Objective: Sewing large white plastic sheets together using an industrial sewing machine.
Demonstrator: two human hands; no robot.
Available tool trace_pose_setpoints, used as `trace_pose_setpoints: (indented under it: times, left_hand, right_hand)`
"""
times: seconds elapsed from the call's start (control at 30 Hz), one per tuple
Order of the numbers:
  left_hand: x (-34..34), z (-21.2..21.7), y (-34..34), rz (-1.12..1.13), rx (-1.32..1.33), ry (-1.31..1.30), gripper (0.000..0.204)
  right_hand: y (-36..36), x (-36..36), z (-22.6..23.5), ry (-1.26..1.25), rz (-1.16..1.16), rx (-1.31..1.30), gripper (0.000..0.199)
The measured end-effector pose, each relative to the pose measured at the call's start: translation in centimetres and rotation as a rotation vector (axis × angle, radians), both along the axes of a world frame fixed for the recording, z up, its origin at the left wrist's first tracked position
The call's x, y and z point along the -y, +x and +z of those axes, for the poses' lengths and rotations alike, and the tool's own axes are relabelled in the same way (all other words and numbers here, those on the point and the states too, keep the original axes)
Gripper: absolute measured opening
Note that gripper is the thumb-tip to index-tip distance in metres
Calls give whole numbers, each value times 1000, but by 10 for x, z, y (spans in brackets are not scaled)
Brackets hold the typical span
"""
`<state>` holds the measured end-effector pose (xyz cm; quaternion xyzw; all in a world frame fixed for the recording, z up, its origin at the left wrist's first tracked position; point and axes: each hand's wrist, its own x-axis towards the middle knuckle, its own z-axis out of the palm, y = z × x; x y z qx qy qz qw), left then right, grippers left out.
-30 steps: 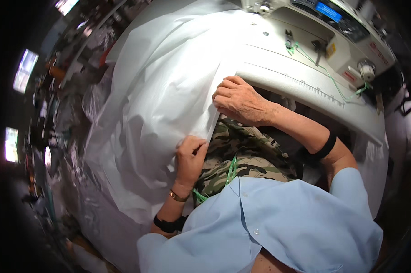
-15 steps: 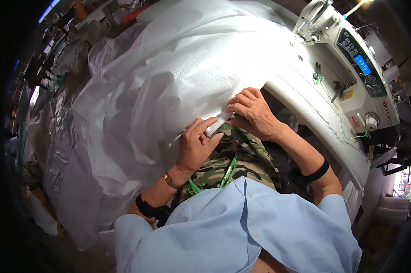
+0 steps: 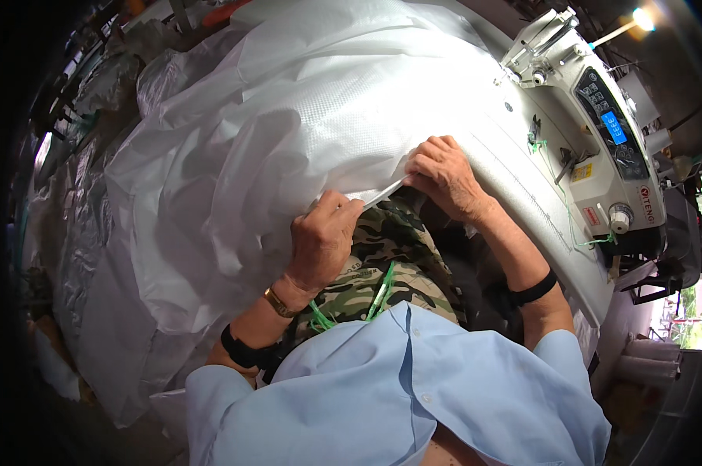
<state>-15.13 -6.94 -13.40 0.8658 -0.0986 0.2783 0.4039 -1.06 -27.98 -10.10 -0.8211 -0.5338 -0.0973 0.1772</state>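
Head view: left hand [image 3: 324, 233] and, toward two o'clock, right hand [image 3: 446, 177] pinch the white sheet [image 3: 320, 116] by its edge [image 3: 383, 192]. It looks light, limp, slippery; that edge suits a firm grip.

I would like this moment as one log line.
left hand: grips edge of white sheet | right hand: grips same edge | sewing machine: at right, blue display lit
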Motion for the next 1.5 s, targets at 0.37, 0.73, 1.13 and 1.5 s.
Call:
trace_pose_setpoints:
  times: [0.37,0.73,1.13,1.5]
  left_hand:
    - [-14,6,3,-222,-47,29,28]
    - [10,25,21,-420,-89,76,11]
    - [41,14,39,-618,-58,220,14]
    - [45,43,97,-578,24,515,20]
  right_hand:
    - [35,23,13,59,-76,-47,19]
    - [58,42,16,56,-179,-70,32]
    - [64,58,11,43,-689,46,54]
    - [80,72,6,23,-642,-107,81]
